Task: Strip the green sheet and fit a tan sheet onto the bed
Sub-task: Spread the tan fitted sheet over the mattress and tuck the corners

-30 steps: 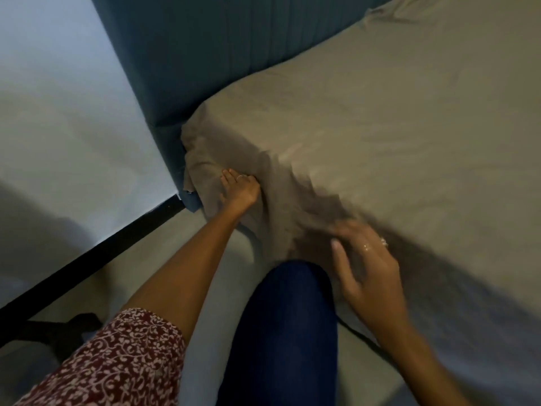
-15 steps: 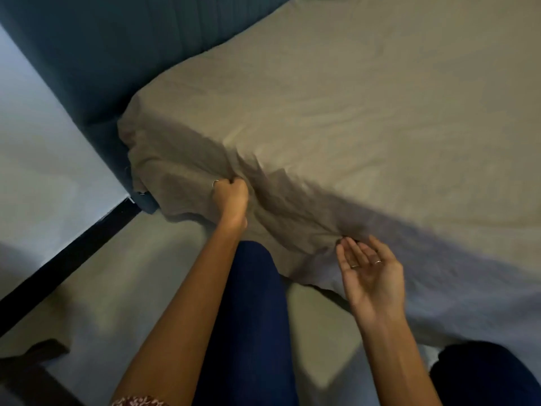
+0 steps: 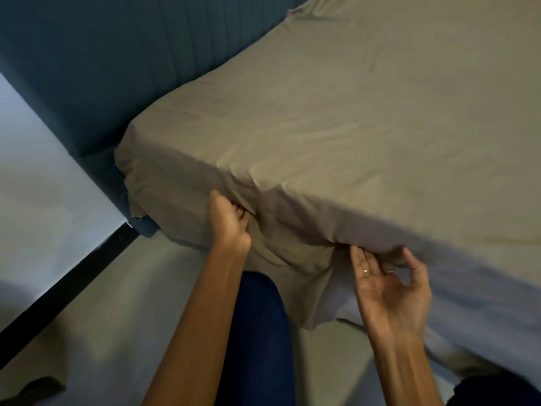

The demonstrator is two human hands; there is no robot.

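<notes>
The tan sheet (image 3: pixel 336 118) covers the bed's top and hangs down its near side in loose folds. My left hand (image 3: pixel 228 224) grips a fold of the hanging sheet near the bed's head corner, fingers curled into the cloth. My right hand (image 3: pixel 386 282) is palm up under the bed's side edge, its fingertips touching the underside of the sheet, fingers loosely bent and holding nothing. No green sheet is in view.
A dark blue padded headboard (image 3: pixel 123 60) stands at the bed's far left end. A pale wall (image 3: pixel 38 194) with a black skirting strip (image 3: pixel 73 282) runs along the left. My knee in blue trousers (image 3: pixel 257 332) is close to the bed over the grey floor (image 3: pixel 123 332).
My left hand has shifted its grip slightly along the sheet's side. My right hand has come closer under the bed edge, its fingers now touching the sheet.
</notes>
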